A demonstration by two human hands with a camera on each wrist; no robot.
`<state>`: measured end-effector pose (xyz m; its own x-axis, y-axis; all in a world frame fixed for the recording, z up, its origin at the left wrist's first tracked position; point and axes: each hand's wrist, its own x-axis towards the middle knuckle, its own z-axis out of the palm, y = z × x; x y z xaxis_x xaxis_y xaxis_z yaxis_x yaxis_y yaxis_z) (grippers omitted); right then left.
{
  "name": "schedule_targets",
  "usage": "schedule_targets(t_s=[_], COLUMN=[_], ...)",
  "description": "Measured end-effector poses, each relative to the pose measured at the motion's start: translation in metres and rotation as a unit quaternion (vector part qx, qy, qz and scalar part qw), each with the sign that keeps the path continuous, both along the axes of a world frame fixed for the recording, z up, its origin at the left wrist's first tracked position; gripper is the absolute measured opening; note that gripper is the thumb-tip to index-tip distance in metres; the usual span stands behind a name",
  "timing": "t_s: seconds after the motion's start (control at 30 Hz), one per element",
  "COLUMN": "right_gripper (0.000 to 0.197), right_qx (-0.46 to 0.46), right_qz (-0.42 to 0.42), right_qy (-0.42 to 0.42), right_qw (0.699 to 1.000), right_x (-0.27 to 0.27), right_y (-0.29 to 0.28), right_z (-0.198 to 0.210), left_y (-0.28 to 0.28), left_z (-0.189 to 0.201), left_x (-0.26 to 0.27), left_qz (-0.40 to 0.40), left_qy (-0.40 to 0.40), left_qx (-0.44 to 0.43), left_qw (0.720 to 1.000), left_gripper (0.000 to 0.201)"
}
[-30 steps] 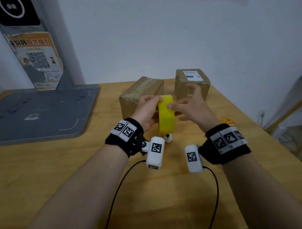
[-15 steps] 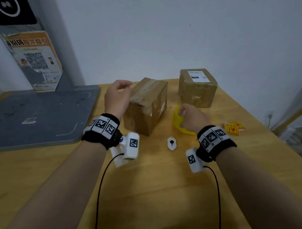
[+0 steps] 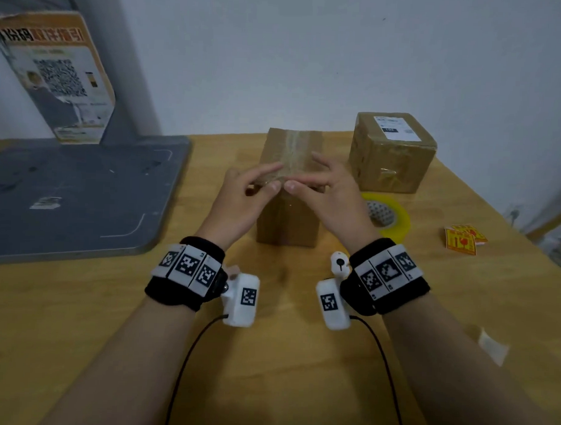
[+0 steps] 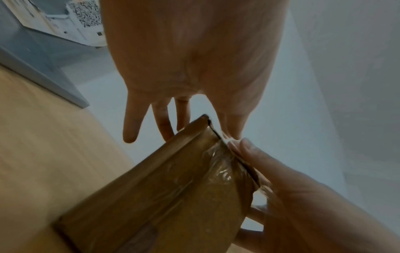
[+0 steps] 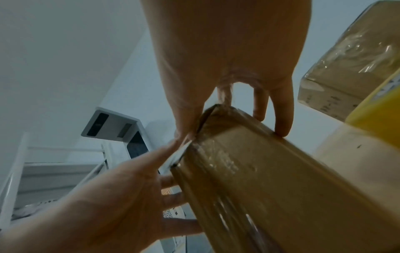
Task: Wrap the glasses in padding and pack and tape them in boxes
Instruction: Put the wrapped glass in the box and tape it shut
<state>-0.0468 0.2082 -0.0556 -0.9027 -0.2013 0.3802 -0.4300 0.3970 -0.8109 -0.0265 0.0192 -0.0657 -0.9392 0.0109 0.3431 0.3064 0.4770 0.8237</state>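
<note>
At the near top edge of the small brown cardboard box with clear tape along its top seam [image 3: 289, 193], both thumbs are pressed close together, almost touching each other. The left hand [image 3: 241, 198] is laid on the left half of the top with its fingers straight and slightly spread; nothing is gripped by it, the box is only pressed. The right hand [image 3: 329, 195] is placed in the same way on the right half, fingers straight over the top, thumb at the edge. In the wrist views a loose end of clear tape is seen at this edge, between the two thumbs, and it seems that the tape is being smoothed down over the corner.

The box stands upright on the light wooden table [image 3: 299, 356], in the middle, just in front of the person. It is judged to be light and rather stiff, but the walls can be dented if they are squeezed strongly, and glass is probably inside, so it should be handled gently. The taped faces look shiny and may be slippery; a better hold is expected on the bare cardboard sides, with one hand on each side.

The yellow roll of tape [image 3: 388, 216] lies flat just beside the box on the right. A second taped brown cardboard box with a white label [image 3: 391, 152] stands behind it. Small yellow and red stickers [image 3: 462, 239] lie further right.
</note>
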Motion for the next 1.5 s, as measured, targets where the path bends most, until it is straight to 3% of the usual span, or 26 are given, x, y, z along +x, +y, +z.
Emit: schedule_targets(t_s=[0.37, 0.57, 0.77, 0.97, 1.33, 1.5], right_gripper=[0.027, 0.030, 0.028, 0.025, 0.017, 0.021], right_qx=[0.034, -0.035, -0.116, -0.133, -0.229, -0.229], right_qz=[0.000, 0.036, 0.067, 0.087, 0.077, 0.074], right_qy=[0.062, 0.071, 0.023, 0.007, -0.092, -0.093], right_qw=[0.997, 0.996, 0.991, 0.987, 0.966, 0.966], right_x=[-0.023, -0.023, -0.024, -0.026, -0.028, -0.029], right_y=[0.008, 0.023, 0.033, 0.038, 0.046, 0.043], right_z=[-0.015, -0.020, -0.024, -0.025, -0.035, -0.036], left_y=[0.002, -0.007, -0.014, -0.016, -0.026, -0.033], left_z=[-0.017, -0.024, -0.025, -0.025, -0.029, -0.029], left_x=[-0.020, -0.023, -0.021, -0.018, -0.018, -0.018], left_qz=[0.040, 0.008, -0.009, -0.008, -0.035, -0.049], left_qy=[0.080, 0.078, 0.043, 0.021, 0.023, 0.016], left_qx=[0.042, 0.097, 0.165, 0.235, 0.256, 0.240], left_qw=[0.995, 0.992, 0.985, 0.972, 0.966, 0.970], left_gripper=[0.025, 0.021, 0.025, 0.027, 0.043, 0.033])
